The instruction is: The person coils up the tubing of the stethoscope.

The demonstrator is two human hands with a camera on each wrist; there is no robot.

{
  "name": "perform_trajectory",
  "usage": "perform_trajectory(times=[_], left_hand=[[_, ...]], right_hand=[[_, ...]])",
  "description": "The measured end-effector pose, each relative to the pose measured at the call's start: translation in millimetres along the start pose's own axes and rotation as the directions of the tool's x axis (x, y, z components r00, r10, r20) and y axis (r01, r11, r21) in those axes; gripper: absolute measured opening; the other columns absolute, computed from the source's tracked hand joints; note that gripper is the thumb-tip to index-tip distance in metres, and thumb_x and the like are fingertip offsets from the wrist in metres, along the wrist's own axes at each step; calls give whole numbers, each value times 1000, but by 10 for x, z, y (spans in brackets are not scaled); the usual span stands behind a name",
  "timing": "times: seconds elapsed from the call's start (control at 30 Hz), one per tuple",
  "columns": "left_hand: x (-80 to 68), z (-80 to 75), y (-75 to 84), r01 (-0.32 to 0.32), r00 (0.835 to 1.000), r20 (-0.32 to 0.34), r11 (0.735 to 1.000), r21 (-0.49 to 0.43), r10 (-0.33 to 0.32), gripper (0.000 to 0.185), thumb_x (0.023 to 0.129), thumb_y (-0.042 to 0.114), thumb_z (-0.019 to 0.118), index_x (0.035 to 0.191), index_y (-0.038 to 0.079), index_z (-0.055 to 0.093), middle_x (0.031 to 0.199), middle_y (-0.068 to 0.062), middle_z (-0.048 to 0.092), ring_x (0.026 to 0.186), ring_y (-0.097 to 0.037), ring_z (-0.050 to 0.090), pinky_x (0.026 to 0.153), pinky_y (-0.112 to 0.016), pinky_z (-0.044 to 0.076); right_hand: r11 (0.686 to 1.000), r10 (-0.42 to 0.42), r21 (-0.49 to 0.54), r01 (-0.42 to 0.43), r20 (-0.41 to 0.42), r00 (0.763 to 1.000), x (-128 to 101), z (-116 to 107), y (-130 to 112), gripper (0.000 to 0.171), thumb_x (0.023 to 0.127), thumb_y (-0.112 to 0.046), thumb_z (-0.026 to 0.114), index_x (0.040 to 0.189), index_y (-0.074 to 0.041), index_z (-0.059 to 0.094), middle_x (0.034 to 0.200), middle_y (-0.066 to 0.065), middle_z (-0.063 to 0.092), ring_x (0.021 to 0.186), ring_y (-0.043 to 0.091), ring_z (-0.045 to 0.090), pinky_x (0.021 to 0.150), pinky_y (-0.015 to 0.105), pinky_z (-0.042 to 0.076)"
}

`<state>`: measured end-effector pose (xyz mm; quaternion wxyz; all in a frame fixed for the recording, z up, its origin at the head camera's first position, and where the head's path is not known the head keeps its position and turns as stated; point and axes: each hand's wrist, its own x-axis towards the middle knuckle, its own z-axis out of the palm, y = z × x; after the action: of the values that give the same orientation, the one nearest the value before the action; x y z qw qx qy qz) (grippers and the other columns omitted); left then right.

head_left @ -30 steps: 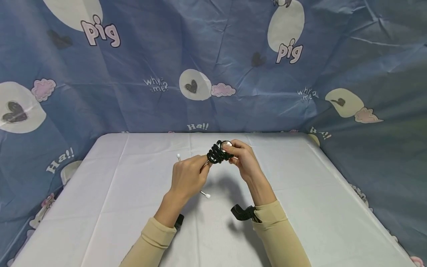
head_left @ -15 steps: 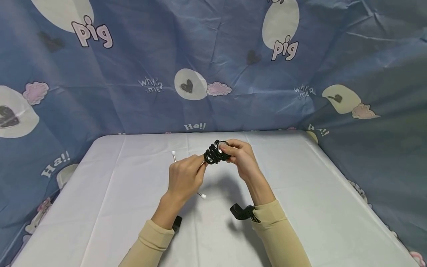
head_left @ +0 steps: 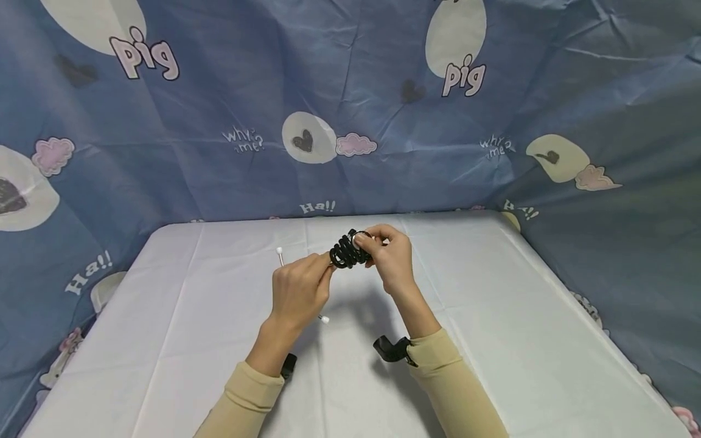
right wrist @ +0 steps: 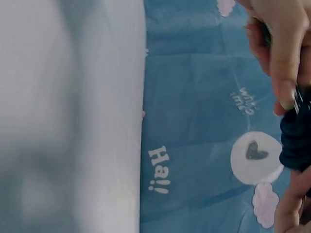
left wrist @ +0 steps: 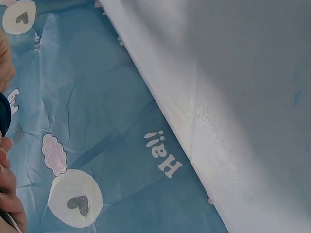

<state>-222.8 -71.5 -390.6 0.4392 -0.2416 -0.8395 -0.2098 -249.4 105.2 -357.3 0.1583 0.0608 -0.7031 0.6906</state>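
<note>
2 hands meet above the middle of the white table (head_left: pixel 219 340), toward its far edge, in the head view. Right hand (head_left: pixel 390 258) is clenched round the far end of a stethoscope (head_left: pixel 346 252) whose black tubing is wound into a tight coil; the fingers cover the chest piece, so only a sliver of its rim shows. Left hand (head_left: pixel 298 291) pinches the metal ear tubes just left of the coil; 1 white ear tip (head_left: pixel 279 250) sticks out far-left of it, the other ear tip (head_left: pixel 325 320) hangs below the hand. The whole thing is held clear of the table.

Risk, as judged: the coil looks springy, held only by finger pressure. If either grip slackens the turns could unwind, and the free ear tips could swing or catch. How the tube end is secured is hidden inside the right fist.

Left wrist view: mostly table edge and blue printed backdrop (left wrist: pixel 97 121). Only a strip of skin and a dark scrap show at the left border; too cut off to name, grip not readable here.

Right wrist view: blurred. Fingers (right wrist: pixel 284 53) at the right border curl over the dark coil (right wrist: pixel 296 141), partly cut off. Chest piece not visible.
</note>
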Motion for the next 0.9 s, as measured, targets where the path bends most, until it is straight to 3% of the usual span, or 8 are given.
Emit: perform_trajectory(times=[0.1,0.2,0.47,0.73,0.9], left_hand=[[-20,14,7,-5,1000,-11,1000,6,5,5,83,18,75,84,15,71,60,6,58,42,-10,44,39,-26,27],[-38,34,26,-14,999,-36,1000,26,15,7,82,18,76,86,15,72,58,6,56,41,-11,41,37,-26,25],[-55,87,87,-21,995,-97,999,32,24,6,84,16,73,88,12,71,56,5,53,39,-11,38,36,-26,23],[-76,122,69,-78,978,-191,997,27,81,10,82,12,74,90,8,72,55,3,54,38,-11,40,34,-26,25],[-44,111,74,-81,982,-174,997,2,80,8,84,13,72,90,8,72,56,4,55,38,-10,39,35,-25,25]], right_hand=[[998,-10,-68,6,-48,999,-23,42,16,13,83,-8,77,84,3,70,62,-2,42,45,12,51,44,33,52],[998,26,-57,-30,-61,998,-36,62,16,13,84,-7,75,84,3,68,62,-2,42,46,11,52,43,32,52],[967,165,195,-162,5,986,12,31,-3,11,87,-2,68,81,0,60,72,-1,55,52,9,52,45,21,42],[956,157,241,-165,52,986,24,11,-19,6,89,-1,67,85,0,63,69,-1,55,52,7,53,45,21,41],[977,95,184,-106,66,993,34,-29,-40,10,90,-4,69,94,4,64,68,-3,53,57,8,52,49,21,43]])
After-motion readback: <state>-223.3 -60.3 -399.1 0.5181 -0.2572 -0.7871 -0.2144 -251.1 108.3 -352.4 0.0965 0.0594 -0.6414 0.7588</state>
